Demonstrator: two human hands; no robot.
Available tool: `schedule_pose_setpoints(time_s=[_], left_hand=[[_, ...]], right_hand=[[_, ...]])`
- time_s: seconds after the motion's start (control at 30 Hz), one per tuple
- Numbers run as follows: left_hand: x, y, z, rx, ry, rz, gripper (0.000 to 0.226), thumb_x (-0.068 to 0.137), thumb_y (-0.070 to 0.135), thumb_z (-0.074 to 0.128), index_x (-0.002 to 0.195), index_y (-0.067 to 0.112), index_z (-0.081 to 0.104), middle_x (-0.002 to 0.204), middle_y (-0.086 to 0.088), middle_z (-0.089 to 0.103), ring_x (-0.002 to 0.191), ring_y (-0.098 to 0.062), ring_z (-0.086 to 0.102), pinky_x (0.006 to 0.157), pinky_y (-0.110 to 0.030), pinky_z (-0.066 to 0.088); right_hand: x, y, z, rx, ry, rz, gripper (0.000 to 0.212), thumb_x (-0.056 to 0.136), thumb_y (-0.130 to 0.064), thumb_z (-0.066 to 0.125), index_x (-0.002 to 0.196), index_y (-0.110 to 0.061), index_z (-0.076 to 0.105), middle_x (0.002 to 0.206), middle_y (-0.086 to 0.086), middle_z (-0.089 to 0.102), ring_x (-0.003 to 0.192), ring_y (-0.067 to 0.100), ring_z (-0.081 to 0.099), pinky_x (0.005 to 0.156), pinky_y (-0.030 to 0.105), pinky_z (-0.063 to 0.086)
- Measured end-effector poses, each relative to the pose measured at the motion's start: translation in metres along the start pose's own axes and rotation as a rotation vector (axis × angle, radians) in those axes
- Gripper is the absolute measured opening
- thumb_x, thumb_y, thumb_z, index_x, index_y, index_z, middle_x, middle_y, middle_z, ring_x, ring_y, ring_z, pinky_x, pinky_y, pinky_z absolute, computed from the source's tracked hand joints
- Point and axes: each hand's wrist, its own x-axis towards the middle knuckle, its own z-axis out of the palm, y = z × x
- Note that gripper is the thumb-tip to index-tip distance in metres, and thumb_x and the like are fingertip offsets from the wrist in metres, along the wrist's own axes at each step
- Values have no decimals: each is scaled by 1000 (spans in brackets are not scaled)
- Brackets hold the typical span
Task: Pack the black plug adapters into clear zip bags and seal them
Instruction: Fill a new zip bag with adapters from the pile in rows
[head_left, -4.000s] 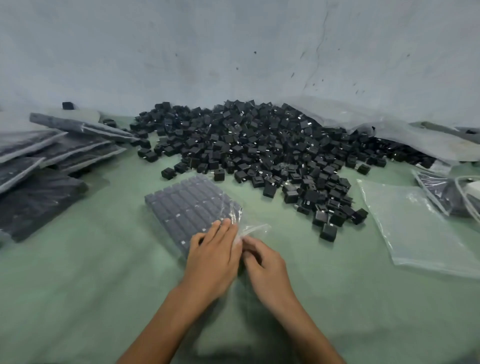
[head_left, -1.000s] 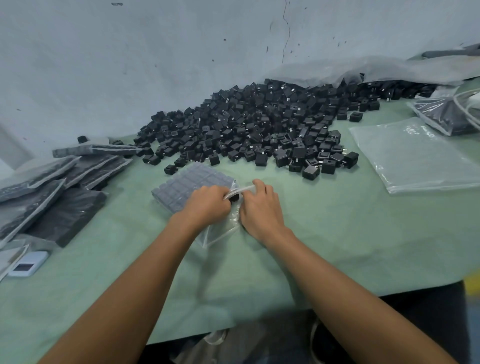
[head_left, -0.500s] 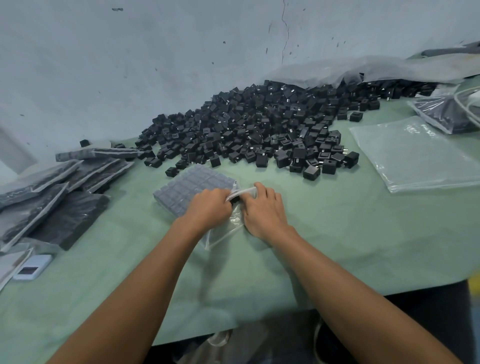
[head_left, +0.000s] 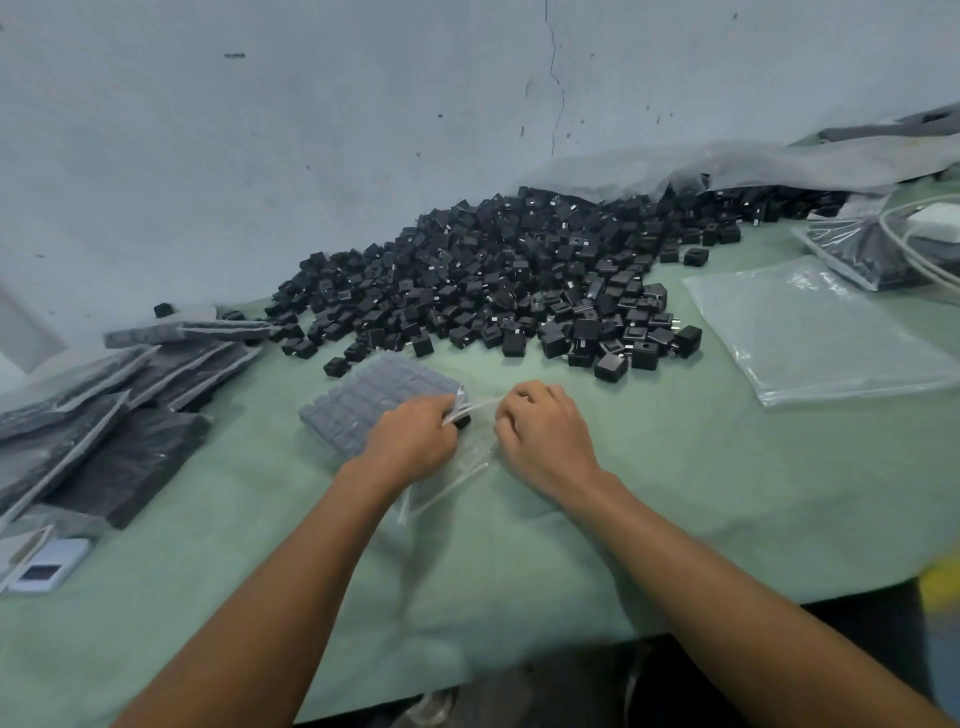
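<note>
A clear zip bag (head_left: 371, 402) filled with a flat grid of black plug adapters lies on the green cloth in front of me. My left hand (head_left: 410, 441) grips the bag's open end at its right corner. A little to the right, my right hand (head_left: 545, 436) pinches the bag's zip strip (head_left: 480, 405), which is stretched between both hands. A big heap of loose black adapters (head_left: 498, 280) lies behind, against the wall. One loose adapter shows just under my left fingers.
Several filled bags (head_left: 114, 415) are stacked at the left. A pile of empty clear bags (head_left: 815, 332) lies at the right, with more plastic and a white cable behind. A small white device (head_left: 49, 564) sits at the near left. The table edge runs along the bottom right.
My hands have drawn apart along the bag's mouth: the right hand slid to the right while the left stayed at the corner, stretching the zip strip between them.
</note>
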Motion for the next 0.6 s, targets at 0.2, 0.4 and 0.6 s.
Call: schedule_pose_setpoints(time_s=[0.2, 0.4, 0.6], left_hand=[[4, 3, -4, -9, -53, -18, 25, 100, 34, 43, 108, 28, 66, 104, 2, 69, 89, -21, 58, 76, -35, 44], [2, 7, -7, 16, -90, -25, 27, 99, 39, 44, 110, 28, 66, 105, 1, 70, 94, -23, 62, 83, -35, 49], [-1, 5, -10, -14, -111, -40, 21, 97, 29, 46, 103, 27, 66, 95, 2, 69, 89, -22, 62, 75, -34, 47]], right_hand=[[18, 52, -30, -151, 302, 216, 18, 91, -21, 51, 102, -14, 64, 107, 6, 58, 96, 26, 46, 86, 37, 38], [19, 59, -20, -244, 74, 387, 42, 92, -24, 47, 134, -17, 50, 147, 9, 39, 125, 31, 38, 102, 41, 31], [16, 58, -19, -165, 91, 287, 34, 91, -16, 51, 123, -8, 57, 125, 11, 45, 112, 31, 40, 97, 36, 38]])
